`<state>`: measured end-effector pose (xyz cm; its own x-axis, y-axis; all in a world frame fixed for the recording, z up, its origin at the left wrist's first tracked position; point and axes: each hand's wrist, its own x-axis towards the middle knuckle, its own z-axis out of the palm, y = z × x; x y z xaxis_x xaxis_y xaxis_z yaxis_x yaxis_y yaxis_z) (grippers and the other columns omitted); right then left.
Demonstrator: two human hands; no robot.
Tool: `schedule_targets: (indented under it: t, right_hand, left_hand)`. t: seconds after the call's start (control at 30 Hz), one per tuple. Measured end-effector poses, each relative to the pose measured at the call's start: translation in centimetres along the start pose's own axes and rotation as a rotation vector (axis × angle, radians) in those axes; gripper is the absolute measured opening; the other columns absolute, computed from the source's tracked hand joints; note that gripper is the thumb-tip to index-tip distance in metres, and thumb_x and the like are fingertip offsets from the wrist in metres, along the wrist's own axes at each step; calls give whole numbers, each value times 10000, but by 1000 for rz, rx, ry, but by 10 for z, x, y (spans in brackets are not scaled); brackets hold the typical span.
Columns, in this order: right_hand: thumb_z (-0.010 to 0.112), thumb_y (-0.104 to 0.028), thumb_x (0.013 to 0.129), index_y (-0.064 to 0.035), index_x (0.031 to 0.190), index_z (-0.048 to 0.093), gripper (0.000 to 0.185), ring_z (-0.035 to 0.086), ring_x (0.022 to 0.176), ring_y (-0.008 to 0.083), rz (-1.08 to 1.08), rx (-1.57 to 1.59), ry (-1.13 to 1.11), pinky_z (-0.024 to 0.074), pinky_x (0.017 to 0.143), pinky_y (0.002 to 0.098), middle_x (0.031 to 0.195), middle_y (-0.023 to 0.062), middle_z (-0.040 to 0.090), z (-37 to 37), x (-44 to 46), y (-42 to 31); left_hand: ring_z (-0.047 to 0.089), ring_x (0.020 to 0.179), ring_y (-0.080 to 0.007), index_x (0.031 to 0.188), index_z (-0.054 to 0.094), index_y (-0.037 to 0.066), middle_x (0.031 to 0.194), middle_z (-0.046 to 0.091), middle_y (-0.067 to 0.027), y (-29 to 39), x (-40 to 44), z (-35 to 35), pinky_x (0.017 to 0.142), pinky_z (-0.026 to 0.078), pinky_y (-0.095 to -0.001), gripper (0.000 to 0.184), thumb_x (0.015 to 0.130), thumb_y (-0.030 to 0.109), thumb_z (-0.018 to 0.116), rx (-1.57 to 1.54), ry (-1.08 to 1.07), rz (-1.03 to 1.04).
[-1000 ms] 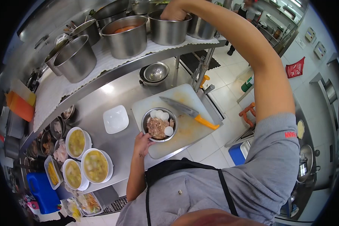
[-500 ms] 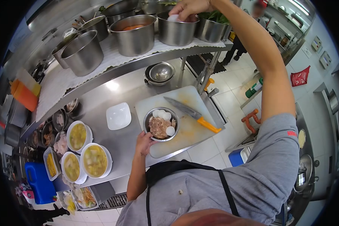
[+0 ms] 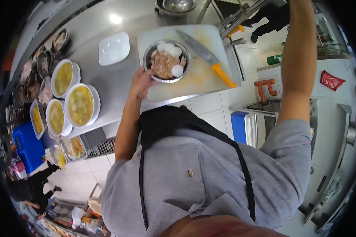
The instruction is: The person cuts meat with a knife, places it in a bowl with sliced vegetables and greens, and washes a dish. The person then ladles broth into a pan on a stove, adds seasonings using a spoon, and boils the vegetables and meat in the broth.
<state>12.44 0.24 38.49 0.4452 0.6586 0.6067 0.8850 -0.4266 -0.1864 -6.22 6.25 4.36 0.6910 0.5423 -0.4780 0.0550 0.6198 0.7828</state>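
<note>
My left hand [image 3: 142, 81] is closed on the near left rim of a metal bowl [image 3: 188, 59], thumb at the edge. In the bowl lie pinkish raw meat [image 3: 164, 64] and several white round balls [image 3: 177, 71]. The bowl rests on a white cutting board [image 3: 201, 85] with yellowish stains. A knife [image 3: 205, 53] with a yellow handle lies across the board, to the right of the bowl. My right forearm [image 3: 300, 51] stretches up past the top edge of the view, so my right hand is not seen.
Left of the board sits a white square dish [image 3: 114, 49]. Several white bowls of yellowish soup [image 3: 81, 104] stand near the table's left end, beside small bowls of raw meat [image 3: 45, 63]. A blue jug [image 3: 29, 148] is farther left. Other people's legs [image 3: 271, 21] show at upper right.
The view has tilted down, so the shelf with metal pots has left the picture. My right hand, earlier at a pot with a white ball, has gone out of view. My left hand keeps the bowl.
</note>
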Motion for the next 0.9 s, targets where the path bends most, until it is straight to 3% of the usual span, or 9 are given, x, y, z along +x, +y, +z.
schedule_targets:
  t: [0.1, 0.23, 0.27, 0.4, 0.5, 0.57, 0.63, 0.83, 0.9]
  right_hand:
    - [621, -262, 905, -77, 919, 662, 189, 623, 614, 201, -515, 414, -552, 487, 550, 358, 734, 49, 673, 99, -56, 82]
    - [618, -331, 876, -26, 923, 651, 310, 639, 781, 402, -400, 331, -821, 504, 706, 490, 791, 214, 655, 196, -133, 77]
    - [592, -305, 895, -43, 890, 642, 266, 642, 774, 364, -354, 426, -871, 489, 700, 458, 791, 208, 652, 222, -143, 90]
    - [613, -255, 869, -58, 930, 664, 213, 652, 794, 352, -384, 173, -664, 506, 702, 433, 827, 175, 669, 114, -89, 84]
    - [597, -159, 844, -56, 941, 679, 164, 654, 702, 160, -239, 394, -150, 518, 674, 314, 782, 75, 678, -13, -27, 97]
    - [641, -119, 849, -36, 941, 687, 132, 604, 616, 97, -102, 151, 315, 485, 562, 240, 790, 33, 661, -71, 19, 114]
    - [641, -290, 863, 9, 1142, 569, 415, 668, 876, 331, 355, -120, 74, 539, 752, 395, 897, 168, 687, -120, 49, 85]
    - [656, -133, 756, 28, 927, 684, 237, 679, 746, 382, 140, -672, -114, 540, 693, 459, 837, 234, 687, -55, 139, 193]
    - [614, -37, 712, 21, 775, 714, 131, 682, 699, 358, -95, -472, 189, 535, 664, 447, 764, 228, 680, -72, 141, 187]
  left_hand:
    - [687, 845, -245, 1116, 505, -49, 1030, 634, -141, -4, 4, 0, 725, 612, -343, 241, 885, 15, 481, -23, 4, 1]
    - [637, 845, -186, 1096, 522, -39, 1001, 627, -116, -11, 0, -6, 678, 563, -311, 203, 924, 67, 525, 4, -7, 38]
    - [606, 770, -156, 1060, 522, -16, 959, 610, -81, -19, 5, -14, 624, 533, -291, 154, 927, 60, 511, 46, -18, 97]
    - [642, 875, -203, 1139, 479, 0, 1029, 615, -107, 3, -6, 10, 752, 571, -367, 212, 945, 84, 502, -33, -11, 72]
    - [664, 889, -247, 1158, 483, -19, 1063, 628, -148, -3, -6, 2, 789, 577, -395, 271, 892, 32, 473, -25, -12, 19]
    - [664, 881, -246, 1165, 497, -20, 1062, 633, -145, -7, -1, -3, 779, 574, -383, 283, 890, 47, 497, -34, -42, 14]
    - [663, 873, -246, 1172, 511, -22, 1060, 637, -141, -6, 0, -4, 768, 571, -371, 295, 889, 61, 521, -49, -57, 4]
    - [668, 815, -255, 1100, 498, -3, 997, 611, -131, 2, -10, -7, 717, 580, -373, 215, 902, 73, 530, -53, -65, -36]
    - [652, 761, -231, 1075, 497, 17, 938, 593, -119, -2, -19, -13, 677, 569, -352, 209, 911, 121, 573, 55, 44, -4]
